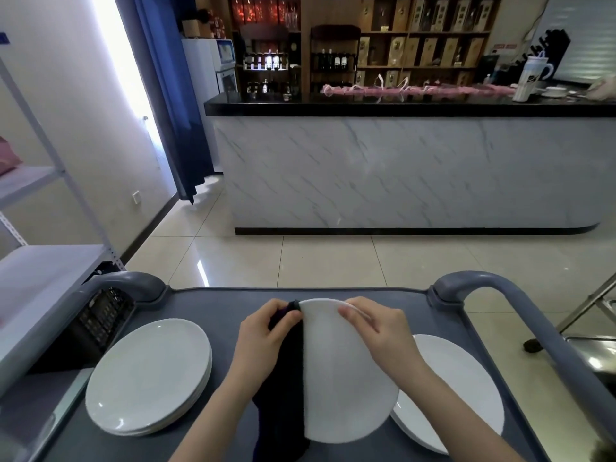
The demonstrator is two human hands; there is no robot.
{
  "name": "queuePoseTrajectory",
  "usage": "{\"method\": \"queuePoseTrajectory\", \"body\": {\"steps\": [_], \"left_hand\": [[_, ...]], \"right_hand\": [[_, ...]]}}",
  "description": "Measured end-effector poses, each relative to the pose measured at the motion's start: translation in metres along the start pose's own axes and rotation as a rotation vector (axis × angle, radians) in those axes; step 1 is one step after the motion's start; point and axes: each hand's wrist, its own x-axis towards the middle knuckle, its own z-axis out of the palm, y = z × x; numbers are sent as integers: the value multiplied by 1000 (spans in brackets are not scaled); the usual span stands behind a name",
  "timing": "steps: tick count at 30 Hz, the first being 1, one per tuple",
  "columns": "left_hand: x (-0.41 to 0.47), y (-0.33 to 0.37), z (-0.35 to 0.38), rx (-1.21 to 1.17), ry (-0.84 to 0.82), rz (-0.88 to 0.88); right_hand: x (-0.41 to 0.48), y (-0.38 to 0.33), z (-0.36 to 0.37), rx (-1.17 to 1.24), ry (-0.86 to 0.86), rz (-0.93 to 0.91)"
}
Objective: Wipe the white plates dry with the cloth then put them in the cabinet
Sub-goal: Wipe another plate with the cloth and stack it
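A white plate [343, 378] is held tilted above the grey cart top [220, 301]. My right hand [380, 331] grips its upper right rim. My left hand [263, 335] presses a dark cloth [283, 405] against the plate's left edge; the cloth hangs down over the plate's left side. A stack of white plates [150, 375] lies on the cart at the left. Another white plate or small stack [456, 391] lies on the cart at the right, partly hidden behind the held plate.
Grey cart handles curve up at the left [126, 285] and right [493, 285]. A white metal shelf rack [43, 261] stands at the left. Across the tiled floor is a marble-fronted bar counter [400, 171] with bottle shelves behind. A metal stand leg [566, 321] is at the right.
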Motion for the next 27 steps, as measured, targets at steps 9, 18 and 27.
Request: {"method": "queuePoseTrajectory", "body": {"steps": [9,18,27], "left_hand": [[-23,-16,17,-272,401,-273],[1,-4,-6,95,-91,-6],[-15,-29,1,-221,200,-253]], "right_hand": [[-17,3,28,316,514,320],[-4,2,9,28,-92,27],[-18,2,24,312,429,264]]}}
